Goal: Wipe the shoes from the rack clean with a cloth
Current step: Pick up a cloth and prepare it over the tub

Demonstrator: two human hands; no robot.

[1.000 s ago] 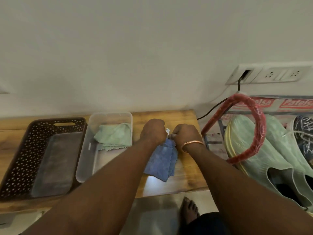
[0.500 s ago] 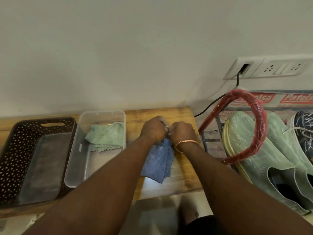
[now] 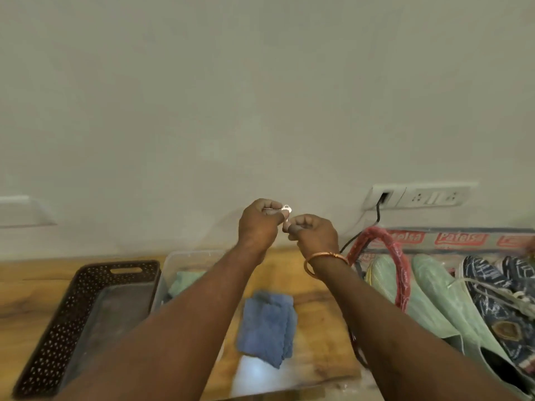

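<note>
Left hand (image 3: 259, 227): raised in front of the wall (image 3: 260, 96), fingers curled, thumb and fingertips pinching the upper end of a small silvery piece (image 3: 286, 211).
Right hand (image 3: 314, 233): raised just beside the left hand, fingers curled, thumb and forefinger closed on the lower end of the same piece; a copper bangle (image 3: 324, 257) sits on the wrist.
Small silvery piece: held between both hands, clear of the table; too small to identify.
Blue cloth (image 3: 266, 325): folded, lying flat on the wooden table (image 3: 20, 296) below and between the forearms; neither hand touches it.
Cloth clearance: bare wood on its right side up to the table's right edge; its lower end lies near the front edge.
Clear container (image 3: 191, 257): left of the blue cloth, holding a green cloth (image 3: 185, 282); partly covered by the left forearm.
Dark basket (image 3: 66, 319): perforated, just beside the container's left wall.
Mint green shoes (image 3: 388, 282): past the table's right edge, lying side by side.
Blue patterned shoes (image 3: 492, 296): right of the green pair, close against it.
Red hoop (image 3: 402, 273): standing across the nearest green shoe.
Socket panel (image 3: 419, 195): on the wall above the shoes, with a black cable (image 3: 377, 212) hanging from it.
Free space: open air around both hands on all sides.
</note>
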